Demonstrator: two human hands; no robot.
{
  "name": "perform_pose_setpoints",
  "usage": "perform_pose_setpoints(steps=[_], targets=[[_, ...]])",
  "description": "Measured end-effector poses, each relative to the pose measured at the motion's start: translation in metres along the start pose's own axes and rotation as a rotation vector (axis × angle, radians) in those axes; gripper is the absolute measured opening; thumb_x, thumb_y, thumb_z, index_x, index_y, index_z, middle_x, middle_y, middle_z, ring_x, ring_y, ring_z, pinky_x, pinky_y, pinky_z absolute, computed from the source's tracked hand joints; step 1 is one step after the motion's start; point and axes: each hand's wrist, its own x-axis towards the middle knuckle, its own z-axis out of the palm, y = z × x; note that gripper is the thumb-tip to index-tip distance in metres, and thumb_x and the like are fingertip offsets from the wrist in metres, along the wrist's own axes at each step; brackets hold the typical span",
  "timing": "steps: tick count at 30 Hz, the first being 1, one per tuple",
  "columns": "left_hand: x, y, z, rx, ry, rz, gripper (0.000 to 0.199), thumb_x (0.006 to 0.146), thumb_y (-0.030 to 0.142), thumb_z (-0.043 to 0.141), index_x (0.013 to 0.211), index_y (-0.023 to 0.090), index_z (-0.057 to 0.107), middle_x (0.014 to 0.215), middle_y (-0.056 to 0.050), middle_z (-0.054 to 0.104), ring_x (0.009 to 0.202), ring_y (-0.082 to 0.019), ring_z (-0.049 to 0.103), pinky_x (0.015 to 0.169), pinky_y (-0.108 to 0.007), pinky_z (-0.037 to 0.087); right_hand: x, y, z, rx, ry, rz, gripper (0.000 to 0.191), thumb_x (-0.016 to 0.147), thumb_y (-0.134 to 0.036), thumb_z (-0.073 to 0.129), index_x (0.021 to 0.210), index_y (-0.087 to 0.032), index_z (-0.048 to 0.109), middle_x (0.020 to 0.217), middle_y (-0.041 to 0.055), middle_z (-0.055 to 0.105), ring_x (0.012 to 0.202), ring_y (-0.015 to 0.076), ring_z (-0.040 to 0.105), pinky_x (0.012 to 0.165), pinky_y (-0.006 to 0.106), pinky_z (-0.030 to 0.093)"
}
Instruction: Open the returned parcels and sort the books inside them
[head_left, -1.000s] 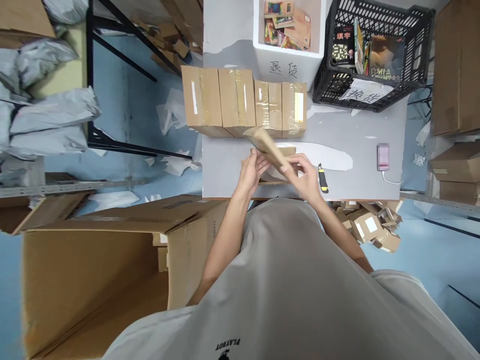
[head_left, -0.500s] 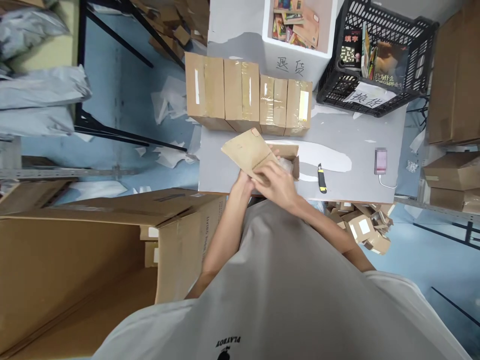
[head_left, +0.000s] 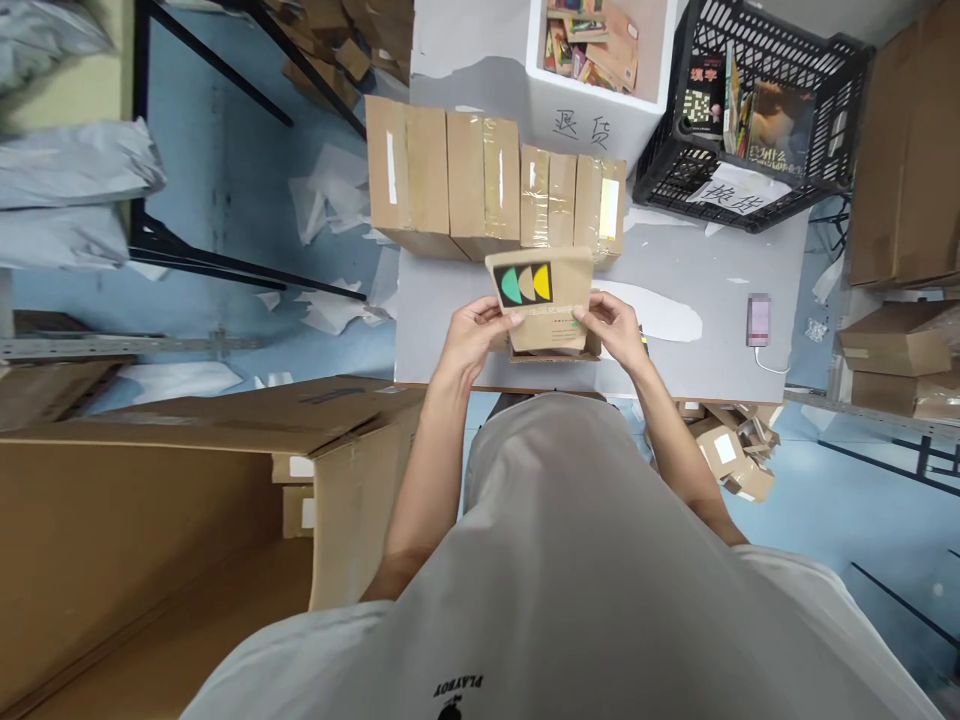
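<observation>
A tan booklet [head_left: 559, 300] with green, beige and yellow shapes on a black patch is held up between both hands. My left hand [head_left: 480, 335] pinches its left edge, thumb on the front. My right hand [head_left: 613, 325] grips the right edge the same way. Just beneath the booklet is a small open cardboard box [head_left: 555, 356], mostly hidden by it. A cutter [head_left: 643, 340] lies behind my right hand, nearly all covered.
Several taped cartons [head_left: 484, 185] line the table [head_left: 705, 370] beyond the hands. Behind stand a white bin [head_left: 600, 115] and a black crate [head_left: 750, 185] with books. A phone [head_left: 759, 320] lies right; a large open carton [head_left: 360, 510] stands at lower left.
The booklet has turned so its front with coloured shapes shows. My hands have moved apart to its two sides, my right hand going right and now covering most of the cutter.
</observation>
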Motion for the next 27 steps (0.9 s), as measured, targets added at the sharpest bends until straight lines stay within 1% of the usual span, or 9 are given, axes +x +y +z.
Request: perform_pose_setpoints(steps=[4,6,9,11,15,17,20,23,27], targets=[[-0.007,0.019,-0.007,0.153,-0.105,0.234,0.042,0.063,0.050,0.109,0.083,0.025,0.082,0.106,-0.010,0.088,0.136,-0.037,0.077,0.123,-0.058,0.058,-0.010,-0.011,-0.003,0.017,0.008,-0.113,0.044,0.081,-0.067,0.099,0.099,-0.029,0.083,0.128,0.0086,0.082,0.133,0.0293,0.074,0.118,0.048,0.061],[-0.009,0.025,-0.011,0.202,-0.139,0.292,0.039,0.066,0.051,0.108,0.081,0.026,0.082,0.108,-0.010,0.088,0.139,-0.037,0.076,0.130,-0.060,0.052,-0.015,-0.012,-0.004,0.039,0.004,-0.117,0.040,0.083,-0.064,0.098,0.099,-0.030,0.084,0.132,0.0089,0.083,0.138,0.0293,0.074,0.119,0.048,0.061],[-0.011,0.029,-0.014,0.243,-0.117,0.242,0.046,0.067,0.053,0.108,0.092,0.024,0.083,0.105,-0.009,0.087,0.118,-0.033,0.083,0.119,-0.055,0.060,-0.021,-0.009,-0.005,0.030,0.029,-0.057,0.043,0.082,-0.064,0.099,0.103,-0.028,0.086,0.122,0.0087,0.086,0.124,0.0293,0.079,0.112,0.047,0.065],[-0.012,0.030,-0.016,0.226,-0.102,0.188,0.061,0.066,0.053,0.109,0.112,0.023,0.083,0.102,-0.007,0.086,0.103,-0.028,0.082,0.104,-0.046,0.065,-0.024,-0.007,-0.004,0.022,0.056,0.005,0.052,0.081,-0.066,0.098,0.114,-0.028,0.086,0.113,0.0072,0.087,0.110,0.0280,0.081,0.102,0.045,0.069],[-0.012,0.030,-0.021,0.210,-0.157,0.147,0.086,0.075,0.050,0.106,0.151,0.030,0.072,0.098,-0.002,0.084,0.085,-0.018,0.073,0.087,-0.033,0.061,-0.026,-0.003,0.001,0.034,0.081,0.097,0.068,0.087,-0.070,0.092,0.141,-0.030,0.080,0.106,0.0043,0.087,0.094,0.0255,0.079,0.083,0.041,0.070],[-0.011,0.031,-0.023,0.247,-0.183,0.155,0.079,0.081,0.054,0.101,0.151,0.030,0.074,0.096,-0.002,0.082,0.079,-0.017,0.069,0.082,-0.032,0.060,-0.024,0.001,0.008,0.047,0.098,0.150,0.064,0.088,-0.070,0.090,0.136,-0.028,0.083,0.106,0.0044,0.088,0.094,0.0257,0.080,0.082,0.040,0.070],[-0.004,0.036,-0.026,0.287,-0.200,0.175,0.061,0.093,0.073,0.087,0.130,0.025,0.085,0.088,-0.004,0.077,0.074,-0.021,0.070,0.074,-0.034,0.058,-0.019,0.009,0.022,0.107,0.135,0.235,0.058,0.083,-0.070,0.093,0.118,-0.024,0.088,0.107,0.0046,0.089,0.098,0.0244,0.082,0.085,0.036,0.069],[0.008,0.046,-0.028,0.297,-0.238,0.192,0.068,0.098,0.089,0.071,0.116,0.025,0.085,0.081,-0.004,0.074,0.069,-0.023,0.072,0.072,-0.036,0.059,-0.015,0.015,0.039,0.227,0.105,0.344,0.055,0.086,-0.072,0.092,0.106,-0.021,0.087,0.100,0.0065,0.089,0.089,0.0214,0.083,0.081,0.031,0.070],[0.020,0.065,-0.030,0.367,-0.312,0.237,0.067,0.103,0.088,0.063,0.118,0.025,0.080,0.081,-0.004,0.075,0.071,-0.022,0.074,0.075,-0.035,0.060,-0.017,0.018,0.061,0.448,-0.001,0.497,0.043,0.091,-0.060,0.095,0.105,-0.020,0.086,0.093,0.0086,0.089,0.076,0.0210,0.084,0.072,0.030,0.071]])
